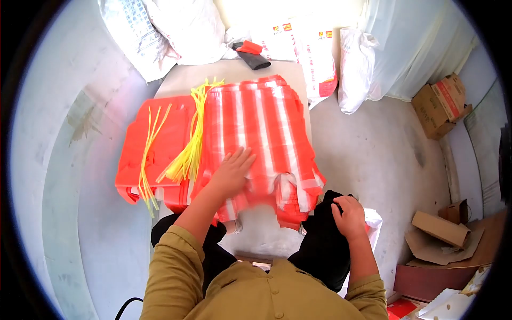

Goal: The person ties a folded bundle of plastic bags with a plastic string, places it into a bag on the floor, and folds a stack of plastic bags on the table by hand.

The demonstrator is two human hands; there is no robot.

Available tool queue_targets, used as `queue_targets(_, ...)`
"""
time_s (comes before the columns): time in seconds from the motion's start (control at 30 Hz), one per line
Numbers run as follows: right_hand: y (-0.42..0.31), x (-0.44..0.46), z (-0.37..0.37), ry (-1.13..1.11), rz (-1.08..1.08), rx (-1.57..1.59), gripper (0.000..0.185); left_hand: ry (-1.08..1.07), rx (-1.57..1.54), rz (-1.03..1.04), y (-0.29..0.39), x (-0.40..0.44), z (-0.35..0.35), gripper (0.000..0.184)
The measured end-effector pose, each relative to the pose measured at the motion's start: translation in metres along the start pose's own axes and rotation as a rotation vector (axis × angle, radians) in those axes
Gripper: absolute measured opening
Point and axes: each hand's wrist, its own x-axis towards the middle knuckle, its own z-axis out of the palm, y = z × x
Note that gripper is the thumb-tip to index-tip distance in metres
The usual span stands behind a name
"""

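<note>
A thick stack of red-and-white striped plastic bags [250,122] lies on the table [184,74] in front of me. My left hand [233,172] rests on its near left part, fingers stretched out and holding nothing. My right hand [349,216] lies over my right knee, off the table, with its thumb apart from the fingers and nothing visible in it. Along the stack's left side runs a bundle of yellow strips [194,144]. Left of that is a pile of plain red plastic bags [176,120], with a few loose yellow strips [146,160] across it.
A dark roll with a red piece [253,56] sits at the table's far edge. White sacks [189,29] stand behind, and another white sack [354,69] is on the floor. Cardboard boxes [440,106] are at the right wall, with flattened cardboard [442,237] nearer on the right.
</note>
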Motion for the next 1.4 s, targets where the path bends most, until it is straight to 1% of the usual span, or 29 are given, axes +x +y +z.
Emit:
queue_targets(0.23,0.000,0.002,0.003,-0.005,-0.027,0.011,0.017,0.003,0.044,0.007,-0.006,0.011,0.003,0.080)
queue_targets(0.4,-0.009,0.006,0.001,-0.016,-0.038,0.022,0.016,-0.024,0.058,-0.011,0.003,0.014,0.000,0.079)
queue_targets(0.5,-0.009,0.006,0.003,0.020,-0.052,0.032,0.015,0.025,0.083,0.012,0.005,0.012,0.002,0.077)
queue_targets(0.6,-0.008,0.005,0.004,0.033,-0.059,0.027,0.015,-0.005,0.123,0.172,0.006,0.007,0.004,0.075)
queue_targets(0.9,-0.004,0.002,0.005,0.038,-0.067,0.032,0.014,-0.046,0.180,0.125,0.030,0.003,0.001,0.074)
queue_targets(1.0,-0.004,0.001,0.002,0.041,-0.058,0.028,0.014,-0.042,0.119,0.152,0.042,-0.008,0.007,0.076)
queue_targets(1.1,-0.005,0.000,0.000,0.040,-0.052,0.017,0.013,-0.146,-0.089,0.138,0.072,-0.017,-0.011,0.078)
queue_targets(1.2,-0.004,0.000,0.000,0.064,-0.070,0.027,0.012,-0.173,-0.107,0.204,0.091,-0.028,-0.004,0.081)
queue_targets(1.3,-0.005,-0.002,-0.002,0.082,-0.081,0.026,0.011,-0.288,-0.166,0.321,0.117,-0.049,-0.015,0.083)
queue_targets(1.37,-0.004,-0.003,-0.001,0.082,-0.092,0.022,0.010,-0.149,-0.249,0.427,0.124,-0.071,0.006,0.084)
queue_targets(1.4,-0.002,-0.003,0.001,0.090,-0.086,0.021,0.010,-0.166,-0.237,0.477,0.125,-0.080,0.021,0.086)
